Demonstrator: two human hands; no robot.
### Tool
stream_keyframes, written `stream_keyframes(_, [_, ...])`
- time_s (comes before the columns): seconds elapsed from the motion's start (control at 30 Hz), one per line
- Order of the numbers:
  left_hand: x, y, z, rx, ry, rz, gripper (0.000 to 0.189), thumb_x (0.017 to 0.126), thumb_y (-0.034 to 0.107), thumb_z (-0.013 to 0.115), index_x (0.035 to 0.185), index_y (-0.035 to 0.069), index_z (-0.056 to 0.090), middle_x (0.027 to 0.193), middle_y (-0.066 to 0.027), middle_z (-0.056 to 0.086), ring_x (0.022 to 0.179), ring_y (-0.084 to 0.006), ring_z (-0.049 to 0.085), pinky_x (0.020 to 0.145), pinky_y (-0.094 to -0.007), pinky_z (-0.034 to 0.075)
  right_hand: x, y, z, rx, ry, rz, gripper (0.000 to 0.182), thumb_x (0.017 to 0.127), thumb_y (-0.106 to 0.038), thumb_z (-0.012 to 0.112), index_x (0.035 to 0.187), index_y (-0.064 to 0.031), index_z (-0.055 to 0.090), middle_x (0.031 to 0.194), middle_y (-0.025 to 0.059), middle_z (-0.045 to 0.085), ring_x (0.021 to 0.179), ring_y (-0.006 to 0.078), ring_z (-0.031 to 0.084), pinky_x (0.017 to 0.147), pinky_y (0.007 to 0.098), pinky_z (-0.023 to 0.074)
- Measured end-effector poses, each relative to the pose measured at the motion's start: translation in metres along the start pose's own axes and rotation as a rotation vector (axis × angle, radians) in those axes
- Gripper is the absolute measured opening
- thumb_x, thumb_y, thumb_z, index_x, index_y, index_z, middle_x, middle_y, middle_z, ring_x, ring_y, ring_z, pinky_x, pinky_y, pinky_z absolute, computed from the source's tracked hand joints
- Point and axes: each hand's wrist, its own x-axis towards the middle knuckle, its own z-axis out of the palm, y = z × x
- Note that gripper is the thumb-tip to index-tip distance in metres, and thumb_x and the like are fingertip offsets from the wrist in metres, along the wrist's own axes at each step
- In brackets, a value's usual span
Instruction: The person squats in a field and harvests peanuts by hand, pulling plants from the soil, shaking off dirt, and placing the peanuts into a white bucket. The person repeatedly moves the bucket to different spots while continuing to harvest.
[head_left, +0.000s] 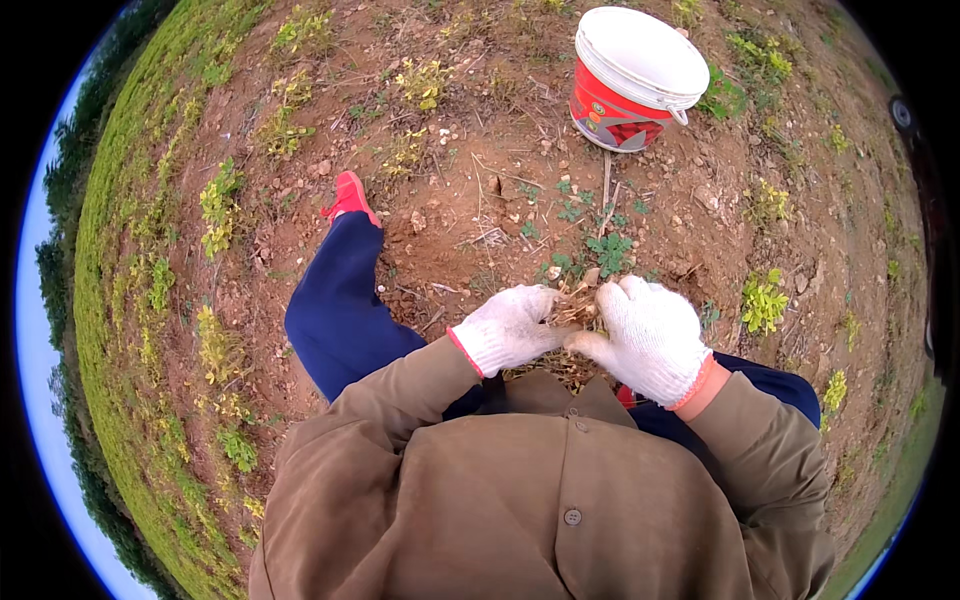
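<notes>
My left hand (510, 328) and my right hand (651, 339) wear white knitted work gloves with red cuff edges. They meet low in front of my body, fingers curled around a bunch of dry plant roots (576, 306). Pale lumps that look like peanut pods show among the roots, though the fingers partly cover them. Below the hands, dry yellowish stems and leaves (559, 365) show above my jacket collar; the collar hides the lower part of the plant.
A white plastic bucket (616, 112) with a red printed wall stands upright beyond my hands. Reddish stony soil (442, 225) surrounds me, with rows of yellow-green plants (219, 206). A leafy weed (611, 253) grows just past my hands. My leg in blue trousers (337, 292) stretches out at the left.
</notes>
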Motion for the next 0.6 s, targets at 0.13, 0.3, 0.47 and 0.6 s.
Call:
stream_keyframes(0.13, [0.002, 0.002, 0.002, 0.325, 0.118, 0.166, 0.045, 0.081, 0.04, 0.073, 0.101, 0.001, 0.065, 0.09, -0.022, 0.064, 0.088, -0.0387, 0.063, 0.074, -0.0418, 0.051, 0.003, 0.008, 0.015, -0.065, -0.069, -0.033, 0.037, 0.084, -0.043, 0.066, 0.089, -0.0065, 0.06, 0.079, 0.0127, 0.058, 0.072, 0.0314, 0.063, 0.061, 0.042, 0.0507])
stream_keyframes(0.3, [0.011, -0.004, 0.01, -0.197, -0.037, -0.078, 0.026, 0.092, 0.021, 0.066, 0.105, -0.001, 0.064, 0.092, -0.0048, 0.067, 0.082, -0.0143, 0.061, 0.072, -0.0287, 0.05, 0.001, 0.02, 0.017, 0.181, -0.076, 0.045, 0.029, 0.089, -0.032, 0.063, 0.092, -0.0042, 0.059, 0.082, 0.016, 0.06, 0.076, 0.0319, 0.064, 0.062, 0.043, 0.0509])
stream_keyframes(0.47, [0.014, 0.016, -0.007, -0.875, 0.015, -0.224, 0.025, 0.092, 0.012, 0.065, 0.115, 0.004, 0.061, 0.096, -0.0015, 0.066, 0.08, -0.0067, 0.058, 0.071, -0.025, 0.05, 0.003, 0.036, -0.038, 1.292, -0.415, 0.502, 0.031, 0.096, -0.03, 0.056, 0.11, -0.0029, 0.056, 0.088, 0.0056, 0.063, 0.069, 0.0123, 0.062, 0.057, 0.0269, 0.0496])
stream_keyframes(0.6, [0.013, 0.001, -0.023, -0.953, -0.096, -0.23, 0.03, 0.09, 0.015, 0.067, 0.116, 0.003, 0.06, 0.1, -0.005, 0.067, 0.093, -0.0131, 0.064, 0.08, -0.0281, 0.052, 0.003, 0.061, -0.038, 1.438, -0.238, 0.55, 0.03, 0.094, -0.023, 0.054, 0.116, -0.0021, 0.053, 0.108, 0.0108, 0.065, 0.069, 0.0077, 0.058, 0.058, 0.0224, 0.0504])
